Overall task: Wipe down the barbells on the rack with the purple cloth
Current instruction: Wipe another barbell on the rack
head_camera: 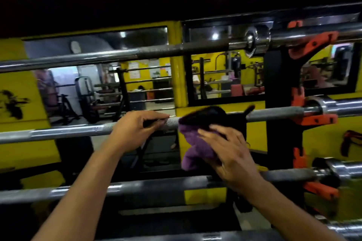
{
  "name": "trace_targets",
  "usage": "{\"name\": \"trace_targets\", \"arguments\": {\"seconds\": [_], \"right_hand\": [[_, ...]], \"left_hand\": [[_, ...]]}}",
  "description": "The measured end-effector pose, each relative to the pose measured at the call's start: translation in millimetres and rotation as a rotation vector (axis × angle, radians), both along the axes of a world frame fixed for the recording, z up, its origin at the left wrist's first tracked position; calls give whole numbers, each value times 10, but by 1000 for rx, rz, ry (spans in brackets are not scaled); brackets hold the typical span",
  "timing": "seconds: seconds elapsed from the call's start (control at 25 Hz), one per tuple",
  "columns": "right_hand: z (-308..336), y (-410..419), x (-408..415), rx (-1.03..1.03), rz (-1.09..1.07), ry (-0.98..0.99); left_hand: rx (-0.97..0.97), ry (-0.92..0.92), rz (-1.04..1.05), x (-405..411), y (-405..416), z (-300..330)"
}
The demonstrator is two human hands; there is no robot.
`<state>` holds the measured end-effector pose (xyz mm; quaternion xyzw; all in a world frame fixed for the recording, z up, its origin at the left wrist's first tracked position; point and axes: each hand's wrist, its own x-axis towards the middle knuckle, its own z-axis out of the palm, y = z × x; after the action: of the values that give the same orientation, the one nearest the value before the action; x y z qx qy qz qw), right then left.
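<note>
Evidently the wiping is under way on the middle barbell, the second of the bars visible on the rack. The right hand supplies the working grip: its fingers lie nearly straight and spread over the purple cloth, pressing it against the shaft rather than pinching it. The cloth is draped over the bar just ahead of those fingertips, its upper fold dark in shadow on top of the steel and its loose tail hanging below, beside the palm; draped so, it probably covers more of the shaft per stroke. Just to the left of that grip, the left hand is curled round the same shaft, fingers over the top and thumb beneath, most likely to stop the bar rolling or sliding in its orange hooks while the cloth rubs along it. Above the hands runs the top barbell; below the wrists lies the lower barbell, with more bars nearer the floor. Beyond the grip, a mirror in the yellow wall reflects gym machines. Judging by the cloth's position right of centre, the stretch towards the right collar and the left length remain to cover.
</note>
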<state>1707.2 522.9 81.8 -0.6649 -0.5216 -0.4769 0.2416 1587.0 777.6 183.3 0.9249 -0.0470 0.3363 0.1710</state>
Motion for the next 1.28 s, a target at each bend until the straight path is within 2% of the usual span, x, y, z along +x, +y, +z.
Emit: {"name": "trace_targets", "arguments": {"seconds": [0.04,0.08,0.16,0.24,0.36,0.48,0.6,0.68,0.8,0.88,0.96,1.04,1.08,1.16,1.2,1.28], "right_hand": [[-158,-31,-44,-25,40,133],[-253,-35,-78,-2,81,375],[-273,10,-78,179,185,951],[-142,65,-9,400,360,1290],[132,170,-24,566,637,1616],[177,330,-141,505,686,1711],[107,357,-223,390,694,1615],[215,256,-235,423,713,1518],[526,115,-272,471,741,1530],[677,-9,-329,485,755,1411],[852,-182,-347,520,718,1052],[1003,-274,-232,471,576,527],[1046,-239,-121,364,468,323],[1025,-73,97,12,149,38],[952,35,189,-170,-21,-50],[863,164,331,-408,-239,-163]], "left_hand": [[-30,-12,26,-15,-51,-29],[-57,-15,36,-24,-93,-48],[-84,-18,38,-4,-135,-85],[-106,-7,60,9,-169,-96],[-145,14,90,0,-252,-87],[-133,24,120,-20,-309,-84],[-121,51,143,-15,-297,-86],[-127,64,146,-23,-284,-102],[-253,74,102,-5,-309,-80],[-293,85,43,-3,-352,-91],[-303,106,16,-35,-360,-63],[-322,194,48,-76,-298,14],[-260,226,94,-106,-226,37],[-42,187,285,-188,42,43],[31,138,414,-265,227,28],[21,48,707,-484,684,-52]]}}
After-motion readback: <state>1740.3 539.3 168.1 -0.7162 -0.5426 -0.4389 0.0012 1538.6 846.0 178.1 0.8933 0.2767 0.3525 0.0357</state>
